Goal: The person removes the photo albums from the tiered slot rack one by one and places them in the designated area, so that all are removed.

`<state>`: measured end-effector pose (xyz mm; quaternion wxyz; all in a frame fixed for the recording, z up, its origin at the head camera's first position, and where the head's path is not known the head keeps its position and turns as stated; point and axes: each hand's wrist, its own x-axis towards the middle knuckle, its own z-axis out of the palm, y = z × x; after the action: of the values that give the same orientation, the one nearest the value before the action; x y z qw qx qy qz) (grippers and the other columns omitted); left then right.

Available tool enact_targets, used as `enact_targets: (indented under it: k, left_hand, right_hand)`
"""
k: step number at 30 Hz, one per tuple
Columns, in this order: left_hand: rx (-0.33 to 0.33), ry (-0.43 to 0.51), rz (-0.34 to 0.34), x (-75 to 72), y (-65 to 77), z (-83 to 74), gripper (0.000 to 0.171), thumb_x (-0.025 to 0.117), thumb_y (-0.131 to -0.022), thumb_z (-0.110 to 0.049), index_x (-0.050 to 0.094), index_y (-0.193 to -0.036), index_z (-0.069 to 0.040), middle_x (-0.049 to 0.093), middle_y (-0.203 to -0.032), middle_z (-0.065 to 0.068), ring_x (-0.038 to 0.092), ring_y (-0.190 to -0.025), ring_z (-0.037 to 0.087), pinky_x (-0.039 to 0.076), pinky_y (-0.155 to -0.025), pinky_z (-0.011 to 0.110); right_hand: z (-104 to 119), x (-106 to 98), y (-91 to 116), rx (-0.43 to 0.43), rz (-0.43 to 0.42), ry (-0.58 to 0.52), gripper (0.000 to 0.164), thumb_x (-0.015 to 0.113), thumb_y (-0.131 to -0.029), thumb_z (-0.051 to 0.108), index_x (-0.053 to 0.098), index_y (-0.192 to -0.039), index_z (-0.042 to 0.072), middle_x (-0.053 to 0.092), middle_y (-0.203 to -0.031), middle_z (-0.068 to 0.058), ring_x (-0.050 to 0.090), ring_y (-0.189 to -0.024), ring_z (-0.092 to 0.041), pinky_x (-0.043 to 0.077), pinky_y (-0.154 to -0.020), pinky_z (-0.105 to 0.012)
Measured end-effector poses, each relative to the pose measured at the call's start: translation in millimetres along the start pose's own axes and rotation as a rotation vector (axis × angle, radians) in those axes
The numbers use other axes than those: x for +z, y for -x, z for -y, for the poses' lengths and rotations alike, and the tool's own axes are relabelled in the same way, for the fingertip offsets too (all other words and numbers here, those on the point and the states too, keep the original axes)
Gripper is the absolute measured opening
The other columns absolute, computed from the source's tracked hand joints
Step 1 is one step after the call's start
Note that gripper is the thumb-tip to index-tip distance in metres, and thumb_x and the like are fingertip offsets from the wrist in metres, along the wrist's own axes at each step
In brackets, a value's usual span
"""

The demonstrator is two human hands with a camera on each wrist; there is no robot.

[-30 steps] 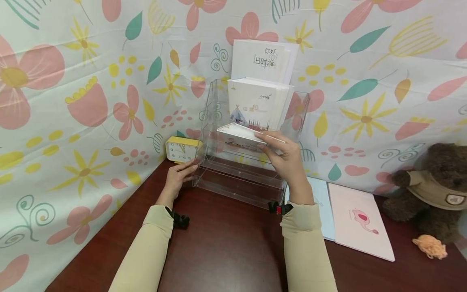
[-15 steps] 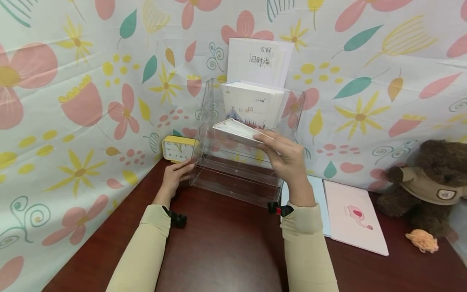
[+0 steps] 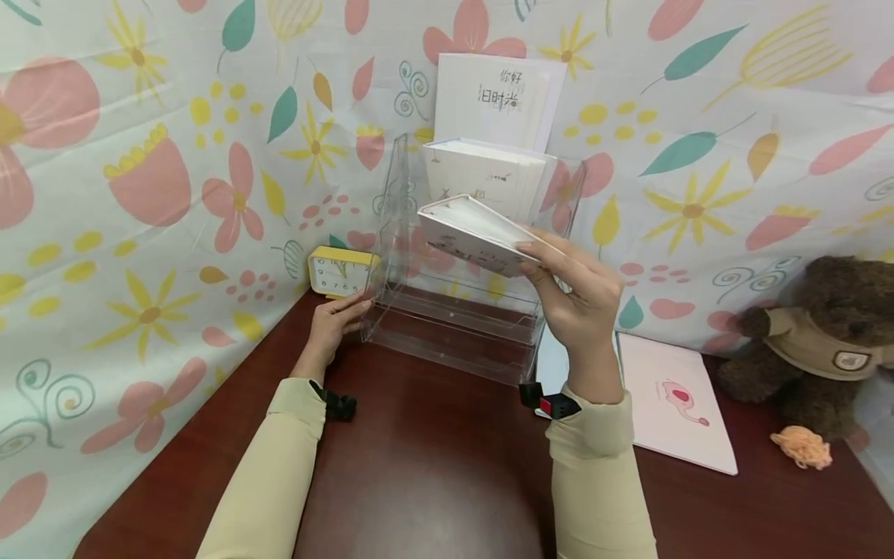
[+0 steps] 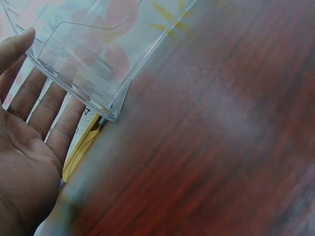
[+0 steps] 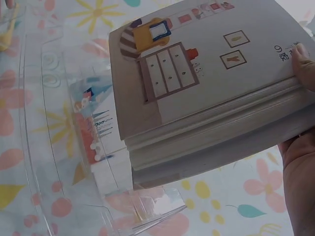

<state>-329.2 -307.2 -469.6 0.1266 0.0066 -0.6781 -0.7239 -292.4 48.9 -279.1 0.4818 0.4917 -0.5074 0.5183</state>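
Observation:
My right hand pinches a thick notebook by its right edge, thumb on one cover and fingers on the other. It is tilted in front of a clear acrylic rack. The right wrist view shows a drawn dresser and armchair on the notebook's cover. My left hand touches the rack's left side with straight fingers. In the left wrist view, those fingers lie behind the clear side panel. A white book and a taller white book stand in the upper tiers.
A yellow alarm clock stands left of the rack, near the wall cloth. To the right, a pink notebook lies partly over a light blue notebook. Beyond are a brown teddy bear and an orange yarn bundle.
The notebook in my right hand has moved up and slightly right, and its cover has tipped more into view. My left hand stays at the rack's side. The head view has shifted slightly.

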Motion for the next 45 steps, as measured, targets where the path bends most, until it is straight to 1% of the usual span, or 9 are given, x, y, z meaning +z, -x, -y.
enact_targets:
  k: [3,7,12,18,24,31,35,40,45]
  left_hand:
    - [0.001,0.007,0.001,0.6,1.2,-0.3,0.052,0.077,-0.092,-0.029,0.063,-0.139,-0.013,0.058,-0.143,0.008,0.065,-0.116,0.017,0.058,-0.090,0.037]
    - [0.003,0.013,-0.001,1.0,1.7,-0.6,0.053,0.078,-0.091,-0.030,0.063,-0.139,-0.012,0.058,-0.143,0.009,0.065,-0.117,0.020,0.059,-0.089,0.036]
    - [-0.006,0.019,-0.004,1.5,2.2,-0.3,0.055,0.079,-0.090,-0.031,0.063,-0.139,-0.012,0.058,-0.143,0.009,0.066,-0.115,0.018,0.059,-0.088,0.035]
    - [-0.024,-0.004,-0.009,1.3,6.6,-0.7,0.057,0.079,-0.090,-0.032,0.061,-0.140,-0.011,0.056,-0.145,0.010,0.066,-0.111,0.012,0.058,-0.089,0.035]
    - [-0.033,-0.030,-0.007,2.6,9.4,-0.3,0.057,0.078,-0.091,-0.033,0.061,-0.141,-0.012,0.054,-0.147,0.011,0.065,-0.110,0.008,0.058,-0.091,0.036]
    - [-0.014,-0.014,-0.014,3.7,7.4,-1.4,0.058,0.079,-0.090,-0.032,0.061,-0.141,-0.009,0.053,-0.148,0.011,0.066,-0.108,0.007,0.059,-0.087,0.032]
    - [-0.012,-0.018,-0.009,3.3,6.2,0.2,0.059,0.078,-0.091,-0.033,0.060,-0.141,-0.008,0.052,-0.148,0.011,0.067,-0.105,0.005,0.059,-0.087,0.033]
    - [-0.017,-0.030,-0.003,4.2,7.2,-0.6,0.055,0.076,-0.093,-0.032,0.060,-0.141,-0.011,0.052,-0.149,0.012,0.066,-0.104,0.002,0.056,-0.094,0.042]
    - [-0.005,-0.032,0.001,4.5,8.5,-3.1,0.052,0.074,-0.094,-0.029,0.060,-0.141,-0.011,0.051,-0.149,0.012,0.066,-0.104,0.002,0.057,-0.093,0.041]
  right_hand:
    - [2.4,-3.1,1.0,0.021,-0.028,-0.026,0.015,0.081,-0.083,0.002,0.077,-0.094,-0.007,0.074,-0.099,-0.024,0.073,-0.095,-0.030,0.059,-0.078,-0.026]
    - [1.3,-9.5,4.8,0.074,-0.050,-0.077,0.026,0.081,-0.086,0.011,0.074,-0.096,-0.012,0.074,-0.103,-0.022,0.072,-0.096,-0.029,0.060,-0.078,-0.028]
    - [5.2,-17.1,7.6,0.185,-0.049,-0.188,0.027,0.080,-0.083,0.001,0.070,-0.100,-0.017,0.074,-0.105,-0.021,0.073,-0.093,-0.026,0.061,-0.077,-0.030]
    - [13.2,-23.8,18.1,0.326,0.002,-0.250,0.027,0.077,-0.084,-0.007,0.070,-0.108,-0.015,0.074,-0.109,-0.015,0.074,-0.093,-0.022,0.061,-0.075,-0.029]
    - [21.1,-24.0,31.3,0.505,0.019,-0.324,0.033,0.067,-0.084,-0.020,0.071,-0.115,-0.010,0.075,-0.106,-0.011,0.074,-0.093,-0.021,0.061,-0.075,-0.029]
    - [29.1,-20.3,49.6,0.800,0.081,-0.486,0.035,0.062,-0.093,-0.012,0.073,-0.122,0.006,0.076,-0.104,-0.006,0.074,-0.093,-0.019,0.061,-0.077,-0.032]
    - [37.0,-16.5,61.8,0.931,0.138,-0.470,0.031,0.065,-0.095,-0.004,0.074,-0.121,0.012,0.077,-0.105,-0.004,0.074,-0.091,-0.019,0.060,-0.076,-0.032]
    - [46.2,-14.4,75.9,1.062,0.179,-0.458,0.030,0.067,-0.095,0.000,0.074,-0.120,0.014,0.077,-0.104,-0.003,0.074,-0.090,-0.019,0.061,-0.072,-0.034]
    - [52.6,-14.5,89.4,1.173,0.212,-0.434,0.030,0.069,-0.095,0.007,0.070,-0.125,0.006,0.075,-0.107,-0.004,0.073,-0.092,-0.020,0.060,-0.073,-0.035]
